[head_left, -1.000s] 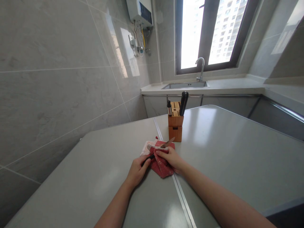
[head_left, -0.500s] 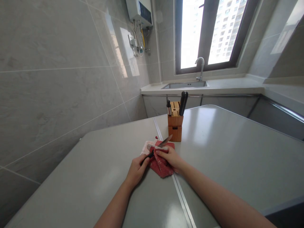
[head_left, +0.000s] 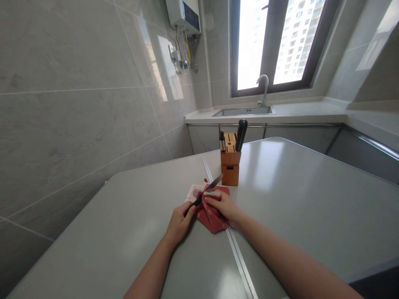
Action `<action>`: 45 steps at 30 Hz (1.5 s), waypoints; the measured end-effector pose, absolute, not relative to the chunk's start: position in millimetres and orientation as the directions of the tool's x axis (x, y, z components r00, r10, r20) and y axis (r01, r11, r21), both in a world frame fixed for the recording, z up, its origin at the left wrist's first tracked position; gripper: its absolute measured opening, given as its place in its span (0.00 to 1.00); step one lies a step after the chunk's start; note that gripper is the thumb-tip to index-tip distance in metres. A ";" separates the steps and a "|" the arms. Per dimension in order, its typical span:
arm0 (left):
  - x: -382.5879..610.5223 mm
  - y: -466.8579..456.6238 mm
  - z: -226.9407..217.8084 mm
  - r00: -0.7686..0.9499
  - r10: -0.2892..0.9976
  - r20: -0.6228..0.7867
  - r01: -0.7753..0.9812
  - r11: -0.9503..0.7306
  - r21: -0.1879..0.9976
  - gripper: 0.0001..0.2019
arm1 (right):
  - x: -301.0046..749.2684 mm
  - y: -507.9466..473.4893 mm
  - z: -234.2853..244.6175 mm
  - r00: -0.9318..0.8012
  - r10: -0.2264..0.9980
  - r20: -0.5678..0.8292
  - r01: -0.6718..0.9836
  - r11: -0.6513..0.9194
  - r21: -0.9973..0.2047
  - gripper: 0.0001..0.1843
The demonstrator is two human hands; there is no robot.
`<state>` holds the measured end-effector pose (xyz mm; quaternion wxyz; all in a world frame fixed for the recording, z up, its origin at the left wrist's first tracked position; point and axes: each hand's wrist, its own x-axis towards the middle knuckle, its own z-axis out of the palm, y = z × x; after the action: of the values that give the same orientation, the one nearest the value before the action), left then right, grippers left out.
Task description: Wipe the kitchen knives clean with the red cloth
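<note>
One knife [head_left: 202, 196]: left hand [head_left: 180, 224] fists the handle [head_left: 193, 206], right hand [head_left: 220, 206] pinches cloth [head_left: 213, 220] around blade [head_left: 214, 183].

Slender bare forearms [head_left: 280, 255], smooth and unmarked, tapering into left hand [head_left: 179, 224] and right hand [head_left: 222, 207]

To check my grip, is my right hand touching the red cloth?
Touching. The head view shows the right hand resting on the folded red cloth, fingers over its top fold.

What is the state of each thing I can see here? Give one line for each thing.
Left hand, closed around the black knife handle
Kitchen knife, held, blade bare and slanting up
Right hand, curled on the cloth
Red cloth, folded, crumpled
Wooden knife block, upright, holding two handles
</note>
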<state>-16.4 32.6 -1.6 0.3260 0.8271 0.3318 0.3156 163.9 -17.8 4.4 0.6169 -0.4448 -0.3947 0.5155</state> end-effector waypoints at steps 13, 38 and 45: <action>-16.9 36.3 -5.2 0.623 0.731 0.280 0.295 -0.551 0.781 0.16 | 162.2 -20.9 11.0 0.141 0.987 0.071 -0.207 0.100 -0.973 0.15; -18.4 36.3 -9.0 0.557 0.790 0.254 0.228 -0.440 0.869 0.18 | 161.7 -21.3 9.3 0.106 0.994 0.028 -0.274 0.056 -0.960 0.20; -16.1 33.1 -3.4 0.617 0.742 0.262 0.280 -0.518 0.808 0.17 | 162.4 -20.7 9.3 0.137 0.989 0.057 -0.243 0.090 -0.966 0.18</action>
<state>-16.1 33.1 -3.4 0.3781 0.8157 0.3134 0.3057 162.4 -20.7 9.3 0.6082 -0.4457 -0.4183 0.5064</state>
